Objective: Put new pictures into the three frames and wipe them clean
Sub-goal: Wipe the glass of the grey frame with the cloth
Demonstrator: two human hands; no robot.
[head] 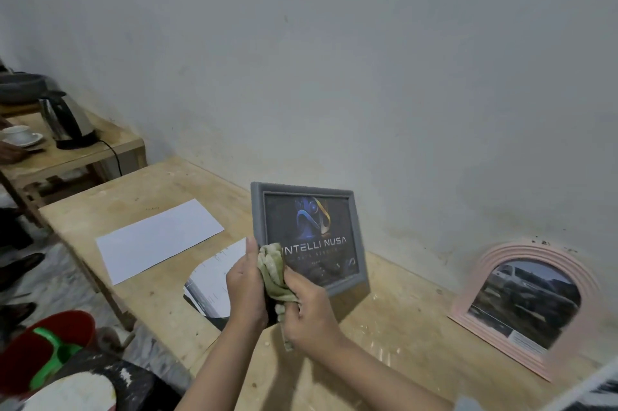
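Pale wall behind, wooden surface below. Grey frame held up off the wood, so easy to rub. Left hand gripping its lower left corner to steady it. Right hand squeezing green cloth against the front. Pink frame leaning on wall, waiting.

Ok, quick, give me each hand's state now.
Left hand: grips the lower left corner of the grey frame.
Right hand: grips the green cloth against the frame.
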